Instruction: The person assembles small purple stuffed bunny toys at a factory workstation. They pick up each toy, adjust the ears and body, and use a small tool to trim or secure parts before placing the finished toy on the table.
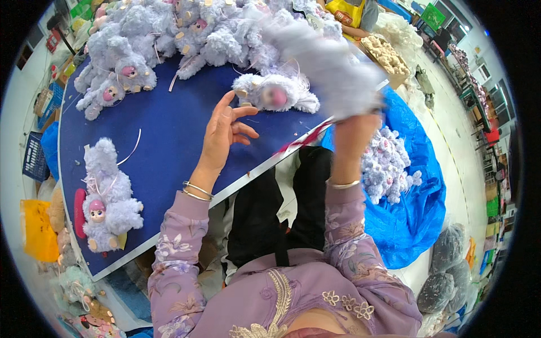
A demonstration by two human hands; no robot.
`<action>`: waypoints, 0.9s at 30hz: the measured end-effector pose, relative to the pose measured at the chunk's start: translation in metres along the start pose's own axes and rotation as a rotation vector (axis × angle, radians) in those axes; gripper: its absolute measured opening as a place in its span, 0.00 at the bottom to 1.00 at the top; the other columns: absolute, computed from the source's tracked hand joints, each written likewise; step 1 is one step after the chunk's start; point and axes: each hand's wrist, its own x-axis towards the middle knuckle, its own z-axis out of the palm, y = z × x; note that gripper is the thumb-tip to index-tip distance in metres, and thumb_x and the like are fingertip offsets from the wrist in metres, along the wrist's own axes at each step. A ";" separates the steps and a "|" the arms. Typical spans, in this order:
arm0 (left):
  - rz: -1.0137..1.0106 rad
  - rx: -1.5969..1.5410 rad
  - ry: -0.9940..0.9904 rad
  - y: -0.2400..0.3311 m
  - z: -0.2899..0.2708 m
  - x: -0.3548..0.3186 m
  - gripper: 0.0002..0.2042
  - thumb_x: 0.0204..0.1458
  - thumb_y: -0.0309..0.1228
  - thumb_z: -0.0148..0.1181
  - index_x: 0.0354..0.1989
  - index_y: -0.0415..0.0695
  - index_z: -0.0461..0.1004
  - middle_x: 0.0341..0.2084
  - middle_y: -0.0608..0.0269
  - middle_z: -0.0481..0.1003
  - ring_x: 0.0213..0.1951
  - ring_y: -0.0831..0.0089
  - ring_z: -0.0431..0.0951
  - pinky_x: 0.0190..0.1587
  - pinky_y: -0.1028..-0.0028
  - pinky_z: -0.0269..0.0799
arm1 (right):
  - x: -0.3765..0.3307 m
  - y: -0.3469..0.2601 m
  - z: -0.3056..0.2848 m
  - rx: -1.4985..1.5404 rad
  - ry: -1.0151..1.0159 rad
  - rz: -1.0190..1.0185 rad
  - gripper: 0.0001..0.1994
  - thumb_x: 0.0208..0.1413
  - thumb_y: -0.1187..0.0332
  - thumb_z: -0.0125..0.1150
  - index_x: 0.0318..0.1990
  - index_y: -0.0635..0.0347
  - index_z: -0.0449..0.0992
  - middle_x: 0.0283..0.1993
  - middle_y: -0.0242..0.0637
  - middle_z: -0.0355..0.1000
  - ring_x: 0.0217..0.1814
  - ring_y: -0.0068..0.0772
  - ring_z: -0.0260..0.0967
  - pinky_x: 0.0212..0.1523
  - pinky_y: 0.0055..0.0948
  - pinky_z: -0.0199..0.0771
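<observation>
My right hand (356,135), blurred by motion, grips a fluffy pale-lavender plush toy (338,70) raised over the table's right edge. The toy is smeared too, so its face cannot be made out. Over the blue tabletop (169,129), my left hand (224,128) is open with its fingers spread, holding nothing. Just beyond its fingertips lies another plush doll (275,97) with a pink face patch. A big heap of the same plush toys (225,45) covers the far side of the table. One more doll (107,194) lies at the left, a ribbon trailing from it.
At the right, a blue plastic sheet (414,225) holds several lavender plush toys (389,166). A box of beige pieces (386,59) stands at the far right, close to another person in a yellow apron (345,12). Dark bags (442,276) sit on the floor.
</observation>
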 end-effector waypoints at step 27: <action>0.110 0.531 -0.141 0.019 0.016 -0.006 0.32 0.41 0.33 0.71 0.56 0.37 0.65 0.45 0.57 0.72 0.47 0.70 0.74 0.51 0.70 0.70 | 0.021 -0.018 0.044 -0.195 -1.037 -0.120 0.15 0.48 0.79 0.59 0.46 0.63 0.74 0.39 0.26 0.71 0.32 0.16 0.63 0.34 0.19 0.65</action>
